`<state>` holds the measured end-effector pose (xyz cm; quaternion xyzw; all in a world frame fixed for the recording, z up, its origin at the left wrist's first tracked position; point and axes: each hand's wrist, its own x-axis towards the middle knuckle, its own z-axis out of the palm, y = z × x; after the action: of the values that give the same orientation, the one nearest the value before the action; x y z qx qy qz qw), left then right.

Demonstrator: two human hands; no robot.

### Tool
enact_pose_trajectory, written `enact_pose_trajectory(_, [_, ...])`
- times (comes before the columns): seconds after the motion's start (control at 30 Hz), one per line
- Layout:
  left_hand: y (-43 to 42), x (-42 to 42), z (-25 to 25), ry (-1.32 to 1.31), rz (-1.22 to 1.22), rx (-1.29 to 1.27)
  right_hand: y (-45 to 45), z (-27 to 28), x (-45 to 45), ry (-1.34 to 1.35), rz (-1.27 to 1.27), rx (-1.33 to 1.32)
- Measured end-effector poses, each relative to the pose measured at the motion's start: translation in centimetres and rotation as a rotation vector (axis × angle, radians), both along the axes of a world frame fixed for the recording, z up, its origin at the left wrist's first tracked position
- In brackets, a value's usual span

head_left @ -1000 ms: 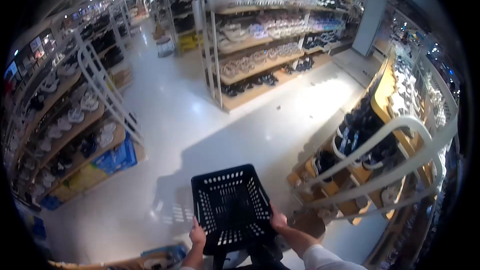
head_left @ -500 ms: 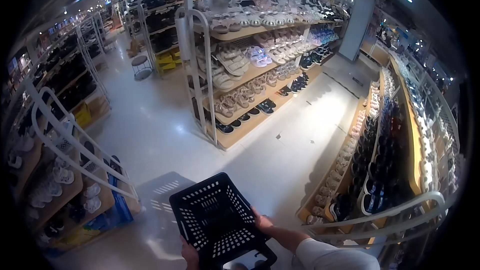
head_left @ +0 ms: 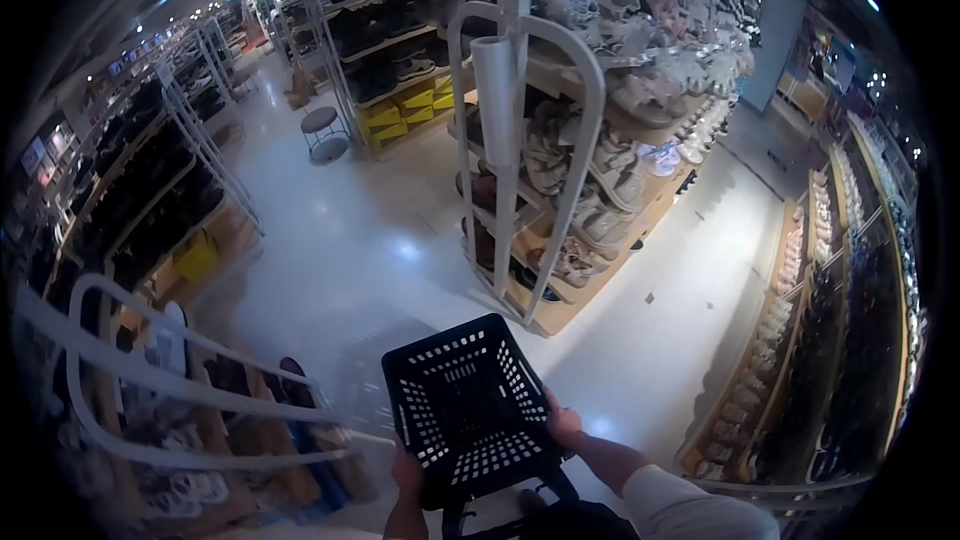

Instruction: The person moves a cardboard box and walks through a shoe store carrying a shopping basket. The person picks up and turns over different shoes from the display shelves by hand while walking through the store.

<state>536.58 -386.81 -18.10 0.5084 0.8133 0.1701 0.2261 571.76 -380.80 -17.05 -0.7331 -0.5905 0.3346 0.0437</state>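
A black plastic shopping basket [head_left: 492, 472] with slotted walls is in front of my body, its open top facing up at me. Its dark inside shows no goods that I can make out. My left hand [head_left: 407, 470] is closed on the left side of the rim near the close corner. On the right side, my right hand [head_left: 564, 424] grips the rim with the fingers partly hidden. A black looped bar [head_left: 453, 520] sticks out toward me below the near edge.
Ahead to the right stands a shoe shelf [head_left: 555, 315] with a white metal end frame [head_left: 575, 200]. Another rack with white rails [head_left: 200, 390] is close on my left. Long rows of shoes [head_left: 770, 340] line the right side. A round stool [head_left: 320, 120] stands farther down the pale floor [head_left: 330, 200].
I have moved forward and the view has turned left. The middle shelf's end frame and the left rack are now nearer. Both hands still hold the basket.
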Motion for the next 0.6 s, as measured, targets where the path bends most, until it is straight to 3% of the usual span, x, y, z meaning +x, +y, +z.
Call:
enact_pose_trajectory(0.03, [2.5,-0.8,1.3,0.009,0.011,-0.116,2.1,0.2,-1.1,-0.005,-0.008,-0.01])
enact_pose_trajectory(0.6, [42.5,-23.4,0.5,0.106,-0.16,-0.092,37.9,1.5,-22.5,0.019,-0.122,-0.071])
